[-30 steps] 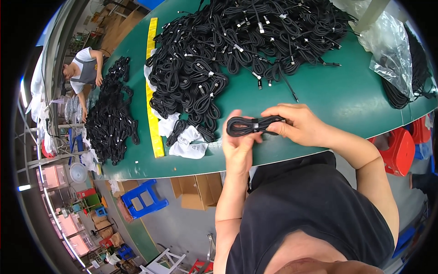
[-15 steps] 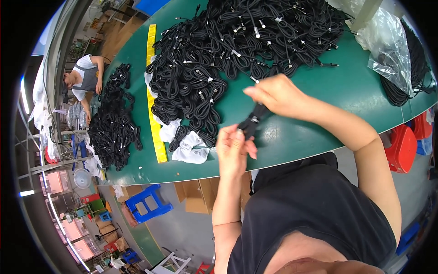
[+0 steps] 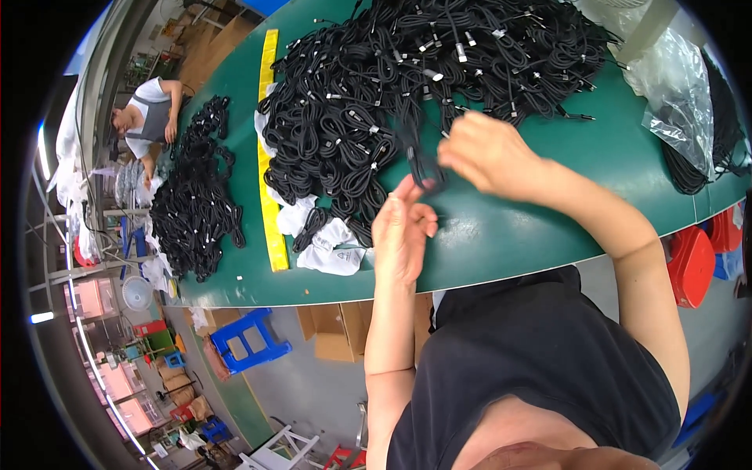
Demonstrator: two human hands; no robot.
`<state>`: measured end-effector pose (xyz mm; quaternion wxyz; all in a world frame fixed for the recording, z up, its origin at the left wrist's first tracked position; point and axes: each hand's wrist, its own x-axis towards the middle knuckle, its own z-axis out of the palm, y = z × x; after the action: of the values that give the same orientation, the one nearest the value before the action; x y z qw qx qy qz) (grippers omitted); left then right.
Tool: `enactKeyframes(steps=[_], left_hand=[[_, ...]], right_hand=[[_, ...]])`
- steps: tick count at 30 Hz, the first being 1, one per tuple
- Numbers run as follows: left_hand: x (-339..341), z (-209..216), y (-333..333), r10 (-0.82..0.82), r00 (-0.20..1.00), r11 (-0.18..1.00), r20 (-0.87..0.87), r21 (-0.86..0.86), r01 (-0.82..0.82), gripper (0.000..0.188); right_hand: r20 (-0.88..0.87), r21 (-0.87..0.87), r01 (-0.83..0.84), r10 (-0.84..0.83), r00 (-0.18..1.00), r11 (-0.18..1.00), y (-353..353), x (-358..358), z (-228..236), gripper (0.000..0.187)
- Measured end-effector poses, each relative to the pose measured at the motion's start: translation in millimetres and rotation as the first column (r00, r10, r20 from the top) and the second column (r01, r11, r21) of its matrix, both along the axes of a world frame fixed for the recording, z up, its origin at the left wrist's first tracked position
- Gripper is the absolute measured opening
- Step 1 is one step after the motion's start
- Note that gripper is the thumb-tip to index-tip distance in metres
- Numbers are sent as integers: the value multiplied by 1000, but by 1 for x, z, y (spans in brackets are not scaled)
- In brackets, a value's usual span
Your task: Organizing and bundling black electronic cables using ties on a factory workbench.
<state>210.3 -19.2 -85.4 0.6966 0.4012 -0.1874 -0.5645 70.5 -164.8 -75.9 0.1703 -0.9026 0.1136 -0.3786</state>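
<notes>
A looped black cable [image 3: 424,168], smeared by motion, is at the fingertips of my left hand [image 3: 401,235]. That hand's palm is turned up and its fingers are spread apart; the cable looks loose at the tips rather than gripped. My right hand [image 3: 493,157] is just to the right of the cable, with fingers curled in and the thumb against them. What sits between those fingers, if anything, is hidden. Beyond both hands lies a big heap of coiled black cables [image 3: 337,117] with silvery plugs.
The green table [image 3: 517,211] has a curved front edge. A yellow strip [image 3: 270,157] separates the heap from a smaller cable pile [image 3: 200,204], where a co-worker [image 3: 149,117] leans in. White bags [image 3: 329,249] lie by the strip; clear plastic [image 3: 677,102] covers cables at right.
The bundled cable has moved away from me, towards the heap, and my left hand's fingers have opened from around it. My right hand has shifted slightly right, its fingers curled more tightly.
</notes>
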Motion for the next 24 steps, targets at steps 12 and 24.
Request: enactKeyframes(steps=[12,24], left_hand=[[-33,-11,-4,2,982,986,-191,-162,-33,27],[-34,-7,3,117,992,973,-49,-196,-124,49]], right_hand=[[64,114,68,-76,995,991,54,-17,18,14],[-55,184,26,-16,998,983,61,-17,14,14]])
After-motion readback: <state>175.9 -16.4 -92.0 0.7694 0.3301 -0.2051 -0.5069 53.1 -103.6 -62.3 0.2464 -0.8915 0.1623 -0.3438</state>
